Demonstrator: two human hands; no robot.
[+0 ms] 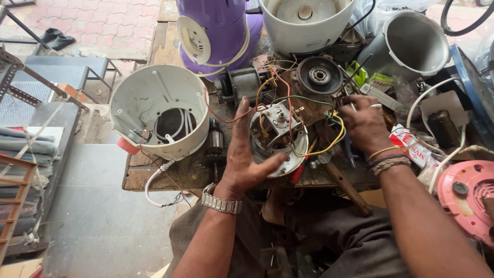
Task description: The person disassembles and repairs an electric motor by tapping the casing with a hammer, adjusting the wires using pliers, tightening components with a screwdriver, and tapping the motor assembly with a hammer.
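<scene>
Lying mid-table (pixel 154 177), a round motor plate (pixel 278 138) trailing coloured wires sits between both hands. Left hand (pixel 244 154) is spread flat against its rim, gripping nothing; right hand (pixel 364 123) pinches a thin rod (pixel 355 77). An empty white housing (pixel 159 117) sits left.

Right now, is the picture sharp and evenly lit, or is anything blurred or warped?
Head view: soft, even daylight with no harsh glare; the left hand and right hand look sharp over the round motor plate. The white housing is bright but not washed out. The wide lens bends the workbench edge and stretches the corners.
</scene>
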